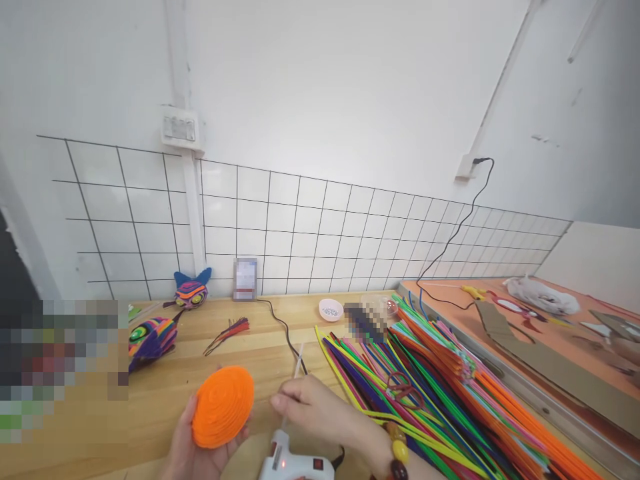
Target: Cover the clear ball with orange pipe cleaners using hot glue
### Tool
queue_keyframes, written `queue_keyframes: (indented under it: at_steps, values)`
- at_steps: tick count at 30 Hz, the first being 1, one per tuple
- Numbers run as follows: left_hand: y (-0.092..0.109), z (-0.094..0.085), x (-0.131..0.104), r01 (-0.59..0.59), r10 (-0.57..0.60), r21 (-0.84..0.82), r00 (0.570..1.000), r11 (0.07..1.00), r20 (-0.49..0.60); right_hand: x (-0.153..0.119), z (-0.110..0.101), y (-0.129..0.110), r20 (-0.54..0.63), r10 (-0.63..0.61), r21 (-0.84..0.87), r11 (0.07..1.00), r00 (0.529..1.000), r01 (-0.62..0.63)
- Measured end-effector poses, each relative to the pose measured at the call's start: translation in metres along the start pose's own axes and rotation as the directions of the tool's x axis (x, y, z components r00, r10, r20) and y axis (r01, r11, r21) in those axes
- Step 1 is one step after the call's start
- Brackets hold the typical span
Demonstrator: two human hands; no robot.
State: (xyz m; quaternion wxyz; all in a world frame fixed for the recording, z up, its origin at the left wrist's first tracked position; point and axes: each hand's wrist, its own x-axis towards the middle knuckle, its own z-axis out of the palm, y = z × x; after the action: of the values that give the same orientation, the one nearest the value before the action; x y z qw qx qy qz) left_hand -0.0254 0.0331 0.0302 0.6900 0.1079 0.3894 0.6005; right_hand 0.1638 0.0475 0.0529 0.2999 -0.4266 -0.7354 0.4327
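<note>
An orange coiled disc (pixel 223 407), wound in rings of what looks like fuzzy pipe cleaner, rests in my left hand (pixel 187 447), its fingers wrapped round the rim and underside. My right hand (pixel 305 403) pinches a translucent glue stick (pixel 300 360). Below the fingers, the stick's lower end meets a white glue gun (pixel 300 468) with a small red light lit, partly cut off by the bottom edge. A beaded bracelet (pixel 399 451) circles the right wrist.
Bundles of coloured pipe cleaners (pixel 435 373) cover the right side, with red-handled scissors (pixel 404 389) on them. Behind stand a pink bowl (pixel 331 311) of small pieces and a phone-like device (pixel 245 280). Striped fuzzy figures (pixel 191 293) sit left. A cable (pixel 283 323) crosses the wooden table (pixel 165 387).
</note>
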Motion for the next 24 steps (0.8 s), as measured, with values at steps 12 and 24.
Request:
queue_keyframes:
  at_steps: [12, 24]
  values:
    - [0.013, -0.015, 0.01, -0.109, 0.109, 0.006, 0.994, 0.994, 0.011, -0.082, -0.085, 0.031, -0.278, 0.149, -0.015, 0.987, 0.949, -0.16]
    - [0.02, -0.022, 0.019, -0.175, 0.174, -0.072, 0.984, 0.982, -0.024, -0.108, -0.084, 0.05, -0.465, 0.03, -0.484, 0.828, 0.885, -0.283]
